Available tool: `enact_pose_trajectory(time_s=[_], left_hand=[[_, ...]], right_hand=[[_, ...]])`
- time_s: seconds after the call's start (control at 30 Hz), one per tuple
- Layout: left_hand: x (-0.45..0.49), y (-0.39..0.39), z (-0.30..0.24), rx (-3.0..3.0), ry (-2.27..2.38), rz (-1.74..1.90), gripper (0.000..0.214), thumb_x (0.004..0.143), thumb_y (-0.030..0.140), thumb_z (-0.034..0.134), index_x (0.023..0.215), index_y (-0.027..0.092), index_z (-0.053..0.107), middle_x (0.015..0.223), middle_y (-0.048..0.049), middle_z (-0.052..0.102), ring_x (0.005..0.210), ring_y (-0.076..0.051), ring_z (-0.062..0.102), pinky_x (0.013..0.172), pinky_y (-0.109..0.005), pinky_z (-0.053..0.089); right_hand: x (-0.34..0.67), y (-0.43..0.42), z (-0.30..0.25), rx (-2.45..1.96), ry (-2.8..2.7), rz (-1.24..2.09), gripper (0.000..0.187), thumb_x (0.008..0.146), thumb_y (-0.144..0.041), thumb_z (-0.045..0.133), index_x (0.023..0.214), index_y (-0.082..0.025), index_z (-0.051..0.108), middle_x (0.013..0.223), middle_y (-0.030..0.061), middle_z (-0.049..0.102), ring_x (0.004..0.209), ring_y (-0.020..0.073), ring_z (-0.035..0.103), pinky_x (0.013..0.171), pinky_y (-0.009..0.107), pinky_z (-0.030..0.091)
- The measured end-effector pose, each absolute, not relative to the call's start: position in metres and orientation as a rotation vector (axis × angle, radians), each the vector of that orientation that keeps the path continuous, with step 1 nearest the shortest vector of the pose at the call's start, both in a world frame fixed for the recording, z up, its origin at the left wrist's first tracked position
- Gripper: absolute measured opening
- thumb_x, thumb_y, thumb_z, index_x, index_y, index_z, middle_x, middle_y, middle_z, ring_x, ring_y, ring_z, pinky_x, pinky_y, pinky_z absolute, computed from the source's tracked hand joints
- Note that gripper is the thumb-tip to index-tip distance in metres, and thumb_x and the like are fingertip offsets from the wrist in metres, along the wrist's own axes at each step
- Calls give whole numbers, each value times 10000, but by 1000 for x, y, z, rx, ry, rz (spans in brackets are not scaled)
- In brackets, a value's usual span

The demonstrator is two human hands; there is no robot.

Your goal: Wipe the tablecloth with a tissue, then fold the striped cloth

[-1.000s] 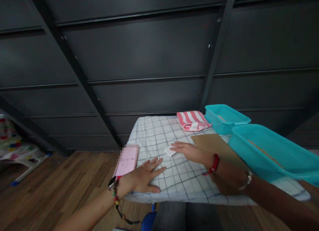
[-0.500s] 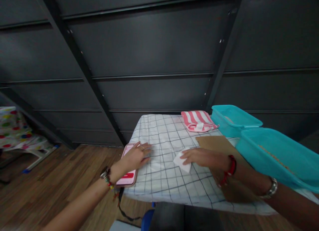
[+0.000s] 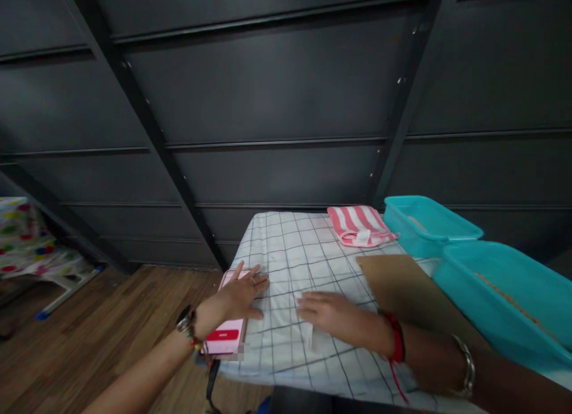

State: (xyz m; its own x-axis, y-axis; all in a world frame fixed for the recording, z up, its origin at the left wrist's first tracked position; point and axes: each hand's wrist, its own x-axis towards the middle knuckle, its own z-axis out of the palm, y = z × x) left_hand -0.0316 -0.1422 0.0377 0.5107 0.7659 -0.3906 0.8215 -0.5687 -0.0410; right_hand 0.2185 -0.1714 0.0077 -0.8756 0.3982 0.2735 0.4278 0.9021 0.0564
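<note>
My left hand (image 3: 239, 295) lies with fingers spread, partly over a phone with a pink screen (image 3: 226, 333) and partly on the white checked tablecloth (image 3: 286, 241). My right hand (image 3: 328, 313) is low over the middle of the cloth, fingers together and pointing left. Beneath its palm shows a pale edge of a white tissue (image 3: 310, 336); the hand covers most of it. A brown board (image 3: 402, 283) lies flat under and beyond my right forearm.
A folded pink-and-white striped towel (image 3: 360, 226) rests at the table's back edge. Two turquoise tubs (image 3: 433, 220) stand on the right, the nearer tub (image 3: 504, 295) holding something light brown. A dark panelled wall (image 3: 277, 92) rises behind. Far left is a dotted-cloth table (image 3: 27, 238).
My right hand has moved left and nearer to me with the tissue, which now shows less. My left hand's fingers are spread wider. The view has shifted slightly.
</note>
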Motion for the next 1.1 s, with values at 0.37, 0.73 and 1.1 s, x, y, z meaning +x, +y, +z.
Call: enact_pose_trajectory(time_s=[0.37, 0.73, 1.1], left_hand=[[-22, -124, 50, 2454, 1470, -714, 867, 714, 488, 692, 1443, 220, 308, 1497, -107, 257, 1400, -327, 105, 1076, -601, -28], [-25, -122, 40, 2478, 1462, -732, 941, 649, 516, 733, 1446, 271, 299, 1501, -89, 260, 1395, -364, 90, 1057, -632, -38], [13, -86, 39, 2526, 1513, -516, 787, 889, 567, 413, 1484, 116, 165, 1536, -144, 73, 1406, -298, 37, 1122, -464, 86]], right_hand=[[193, -131, -4, -963, -2846, -138, 349, 839, 5, 473, 1144, -108, 600, 1189, 178, 606, 1126, 235, 573, 895, 344, 520], [265, -189, 22, -109, -2905, 774, 311, 814, 23, 422, 854, -169, 663, 1019, 51, 702, 1009, 123, 623, 896, 242, 481], [237, -82, 24, -1411, -2710, -94, 485, 759, 85, 416, 1155, -117, 610, 1249, 151, 585, 1131, 228, 571, 931, 350, 491]])
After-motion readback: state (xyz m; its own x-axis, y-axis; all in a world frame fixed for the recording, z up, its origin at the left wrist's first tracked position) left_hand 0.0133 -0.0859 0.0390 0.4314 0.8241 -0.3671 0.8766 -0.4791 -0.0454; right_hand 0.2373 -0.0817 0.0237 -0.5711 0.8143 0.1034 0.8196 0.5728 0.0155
